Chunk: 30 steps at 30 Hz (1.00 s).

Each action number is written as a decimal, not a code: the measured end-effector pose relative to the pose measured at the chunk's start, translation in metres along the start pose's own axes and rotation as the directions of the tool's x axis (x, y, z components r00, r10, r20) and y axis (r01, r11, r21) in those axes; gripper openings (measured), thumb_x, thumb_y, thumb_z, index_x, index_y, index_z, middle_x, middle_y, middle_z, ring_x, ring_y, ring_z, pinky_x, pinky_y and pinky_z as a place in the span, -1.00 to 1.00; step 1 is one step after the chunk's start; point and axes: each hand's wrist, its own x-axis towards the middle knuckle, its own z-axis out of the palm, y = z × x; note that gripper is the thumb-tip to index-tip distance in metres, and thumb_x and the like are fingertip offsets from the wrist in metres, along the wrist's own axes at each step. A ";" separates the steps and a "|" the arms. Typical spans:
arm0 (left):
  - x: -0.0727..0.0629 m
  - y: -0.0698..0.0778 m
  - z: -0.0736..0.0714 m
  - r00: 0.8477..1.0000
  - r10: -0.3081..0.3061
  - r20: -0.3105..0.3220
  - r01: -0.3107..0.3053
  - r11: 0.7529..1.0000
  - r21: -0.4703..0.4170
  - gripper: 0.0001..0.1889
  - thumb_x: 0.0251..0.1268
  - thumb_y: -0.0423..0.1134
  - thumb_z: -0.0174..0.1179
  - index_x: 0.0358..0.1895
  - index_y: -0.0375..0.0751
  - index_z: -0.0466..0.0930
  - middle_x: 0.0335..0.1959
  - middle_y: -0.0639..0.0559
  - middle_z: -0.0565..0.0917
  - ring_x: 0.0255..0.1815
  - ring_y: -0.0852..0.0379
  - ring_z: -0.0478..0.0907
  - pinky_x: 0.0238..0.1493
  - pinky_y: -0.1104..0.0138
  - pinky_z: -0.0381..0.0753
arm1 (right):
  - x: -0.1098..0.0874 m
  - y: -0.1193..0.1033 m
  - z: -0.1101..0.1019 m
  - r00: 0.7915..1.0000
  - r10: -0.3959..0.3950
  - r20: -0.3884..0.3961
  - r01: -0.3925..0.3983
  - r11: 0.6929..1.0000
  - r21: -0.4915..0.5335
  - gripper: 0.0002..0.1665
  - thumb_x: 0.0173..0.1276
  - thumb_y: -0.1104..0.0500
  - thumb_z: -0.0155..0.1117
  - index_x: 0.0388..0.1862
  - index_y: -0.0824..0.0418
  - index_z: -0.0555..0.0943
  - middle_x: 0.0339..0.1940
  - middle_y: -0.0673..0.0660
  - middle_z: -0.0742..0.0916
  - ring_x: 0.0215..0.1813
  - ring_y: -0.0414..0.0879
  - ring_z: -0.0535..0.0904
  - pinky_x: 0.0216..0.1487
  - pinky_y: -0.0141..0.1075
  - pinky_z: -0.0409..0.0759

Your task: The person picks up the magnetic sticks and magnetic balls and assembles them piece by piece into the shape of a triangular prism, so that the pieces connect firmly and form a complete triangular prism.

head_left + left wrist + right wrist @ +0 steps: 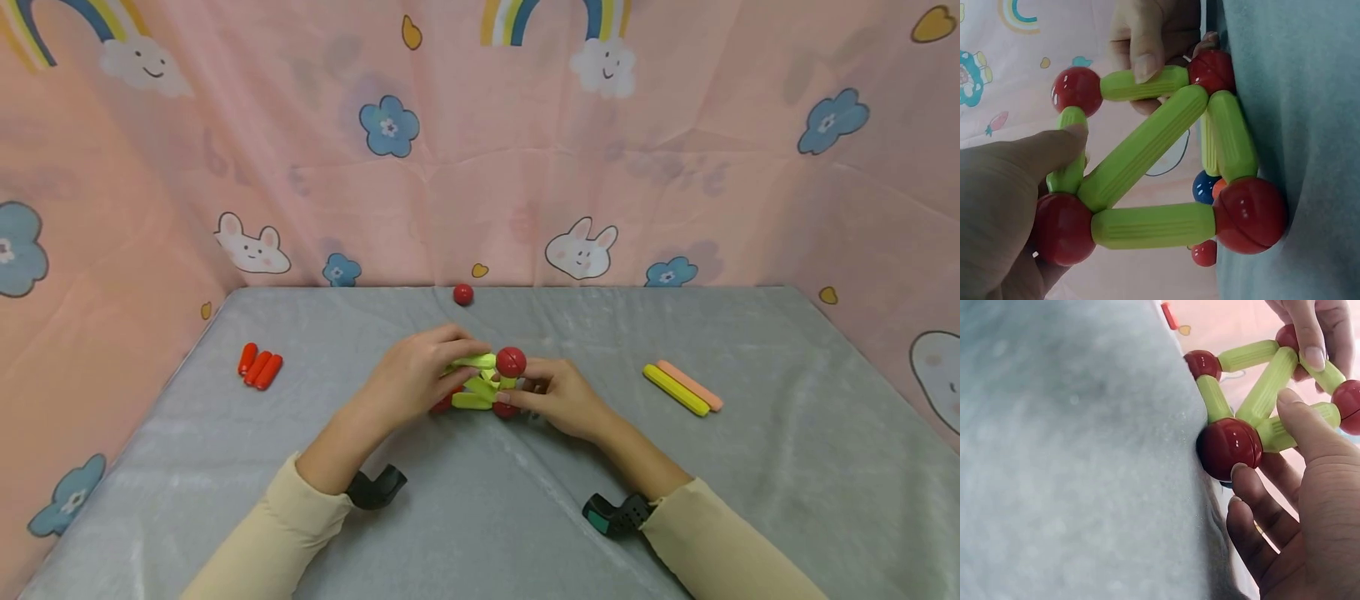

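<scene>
A frame of lime-green rods point(1154, 225) and red balls, of the magnetic stick-and-ball kind, stands on the grey cloth between my hands. Four sides and a slanting rod point(1144, 147) across them show in the left wrist view. My left hand point(408, 375) pinches the upper green rod point(1067, 162), thumb along it, fingers behind the red ball point(1065, 229) at its end. With thumb and fingers, my right hand point(562, 397) holds the upright rod point(1279, 434); its fingertips are at the lower red ball point(1230, 449). Another red ball point(512, 362) tops that rod.
A loose red ball point(463, 294) lies at the table's back edge. Several short red rods point(258, 368) are at the left; a yellow rod point(675, 390) and a pink rod point(690, 385) lie at the right. Behind the frame a blue ball point(1202, 186) shows. A patterned pink curtain point(465, 200) surrounds the table.
</scene>
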 end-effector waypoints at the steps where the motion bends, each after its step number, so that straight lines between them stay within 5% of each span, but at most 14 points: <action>1: 0.000 0.000 0.000 1.000 -0.003 0.007 0.003 1.000 -0.004 -0.72 0.27 -0.28 0.39 0.05 -0.11 0.75 -0.09 0.06 0.72 -0.19 0.19 0.68 -0.18 0.34 0.69 | 0.000 0.000 0.000 1.000 0.000 0.000 0.000 1.000 0.001 -0.79 0.30 0.27 0.45 -0.08 0.19 0.76 -0.38 0.08 0.69 -0.49 -0.22 0.52 -0.48 -0.37 0.52; 8: -0.003 -0.007 -0.010 0.985 -0.112 0.131 0.114 0.993 -0.013 -0.71 0.29 -0.21 0.39 0.06 -0.11 0.72 -0.08 0.06 0.74 -0.17 0.16 0.63 -0.09 0.26 0.68 | 0.000 0.000 0.001 1.000 0.015 0.000 -0.015 1.000 -0.014 -0.75 0.29 0.25 0.45 -0.04 0.17 0.76 -0.36 0.07 0.70 -0.47 -0.20 0.53 -0.45 -0.37 0.53; 13: -0.007 -0.015 -0.021 0.968 -0.191 0.164 0.192 0.981 0.010 -0.63 0.27 -0.19 0.41 0.13 -0.10 0.69 0.02 0.02 0.72 -0.10 0.11 0.62 -0.02 0.21 0.68 | 0.001 -0.003 0.003 1.000 0.015 0.002 -0.015 1.000 -0.025 -0.76 0.25 0.23 0.50 -0.09 0.15 0.77 -0.38 0.05 0.71 -0.48 -0.20 0.53 -0.47 -0.36 0.54; 21: -0.009 -0.022 -0.034 0.970 -0.171 0.171 0.179 0.983 -0.034 -0.72 0.20 -0.27 0.45 -0.01 -0.07 0.72 -0.11 0.08 0.71 -0.18 0.16 0.57 -0.09 0.22 0.67 | 0.003 -0.018 0.012 0.991 -0.083 0.107 0.098 0.985 -0.142 -0.71 0.12 0.09 0.62 -0.18 0.04 0.73 -0.36 -0.05 0.77 -0.45 -0.27 0.58 -0.41 -0.37 0.63; 30: -0.007 -0.018 -0.045 0.946 -0.188 0.264 0.207 0.977 -0.044 -0.78 0.15 -0.29 0.47 -0.14 -0.06 0.71 -0.27 0.10 0.69 -0.27 0.18 0.54 -0.21 0.36 0.60 | 0.002 -0.023 0.026 0.998 -0.031 0.056 0.038 0.990 -0.137 -0.66 0.12 0.08 0.62 -0.15 0.07 0.69 -0.31 0.01 0.77 -0.45 -0.28 0.57 -0.39 -0.39 0.60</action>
